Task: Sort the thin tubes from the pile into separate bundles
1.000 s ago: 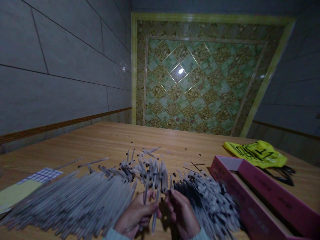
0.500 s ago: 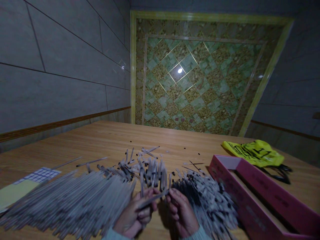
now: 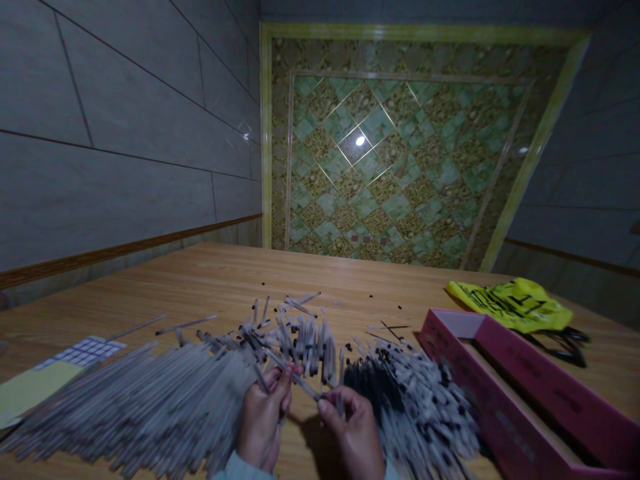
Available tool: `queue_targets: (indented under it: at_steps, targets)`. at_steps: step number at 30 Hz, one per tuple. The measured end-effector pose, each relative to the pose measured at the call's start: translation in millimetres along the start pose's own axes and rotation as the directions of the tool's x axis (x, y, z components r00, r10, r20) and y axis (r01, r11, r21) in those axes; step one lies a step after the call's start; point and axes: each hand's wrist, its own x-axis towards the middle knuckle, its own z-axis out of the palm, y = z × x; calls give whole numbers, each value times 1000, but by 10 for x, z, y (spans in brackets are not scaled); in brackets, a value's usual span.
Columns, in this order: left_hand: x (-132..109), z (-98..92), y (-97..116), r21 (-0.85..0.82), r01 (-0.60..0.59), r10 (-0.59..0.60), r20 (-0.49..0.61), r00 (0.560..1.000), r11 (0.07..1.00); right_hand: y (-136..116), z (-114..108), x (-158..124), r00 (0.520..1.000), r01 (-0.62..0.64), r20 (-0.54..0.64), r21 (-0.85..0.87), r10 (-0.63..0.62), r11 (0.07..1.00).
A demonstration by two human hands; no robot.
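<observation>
My left hand (image 3: 265,413) is closed, its fingertips pinching a thin, clear pen (image 3: 306,387) that slants down to the right. A second clear piece (image 3: 260,379) sticks up from the same hand. At the pen's dark lower end, my right hand (image 3: 353,423) pinches with thumb and finger; a small clear piece shows between its fingers, too blurred to name. Long clear pen tubes (image 3: 150,407) lie in a wide heap beside my left hand. Beyond both hands is a cluster of short clear pieces with dark ends (image 3: 310,343). Dark-tipped pens (image 3: 425,393) are piled right of my right hand.
A long pink open box (image 3: 500,400) stands at the right, by the pile. Behind it lie a yellow bag (image 3: 515,303) and black-framed glasses (image 3: 563,347). A checked and yellow sheet (image 3: 60,373) is at the left of the wooden table (image 3: 340,273). A tiled wall rises behind.
My left hand has moved slightly up and turned. The pen between my hands now slopes down to the right instead of up, and the hands are farther apart.
</observation>
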Motion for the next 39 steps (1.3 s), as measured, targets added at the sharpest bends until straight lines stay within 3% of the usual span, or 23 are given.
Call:
queue_targets:
  at_steps: [2, 4, 7, 10, 15, 19, 21, 25, 28, 34, 39]
  targets:
    - [25, -13, -5, -29, 28, -29, -39, 999, 999, -63, 25, -26, 998, 32, -49, -89, -37, 996]
    - [47, -28, -9, -48, 59, -61, -37, 997, 997, -77, 50, -37, 998, 16, -65, -44, -18, 999]
    - [55, -41, -11, -38, 93, -93, -21, 995, 995, 3, 70, -17, 986, -155, 93, 209, 138, 966]
    - [43, -40, -11, -8, 101, -102, -29, 994, 995, 110, 64, 16, 944, -294, 232, 278, 234, 914]
    - [40, -43, -14, 14, 85, -85, -31, 996, 996, 165, 42, 25, 987, -149, 105, 278, 125, 949]
    - [49, -47, -18, 28, 79, -78, -19, 997, 996, 177, 69, 5, 956, -278, 191, 341, 224, 898]
    - [45, -44, -23, 52, 76, -75, -12, 997, 996, 159, 79, 0, 955, -280, 179, 271, 238, 921]
    - [28, -34, -23, 83, 94, -91, -45, 995, 992, 87, 65, 0, 995, -98, 24, 65, 96, 993]
    - [19, -28, -6, 62, 103, -98, -73, 992, 993, 88, 60, -2, 996, -70, -49, 26, 71, 997]
    - [-3, -13, 33, 74, 99, -94, -71, 993, 992, 152, 84, -11, 973, -204, 143, 160, 181, 966]
    - [0, -20, 33, 79, 98, -91, -86, 992, 992, 75, 74, -16, 994, -94, -53, 46, 96, 994]
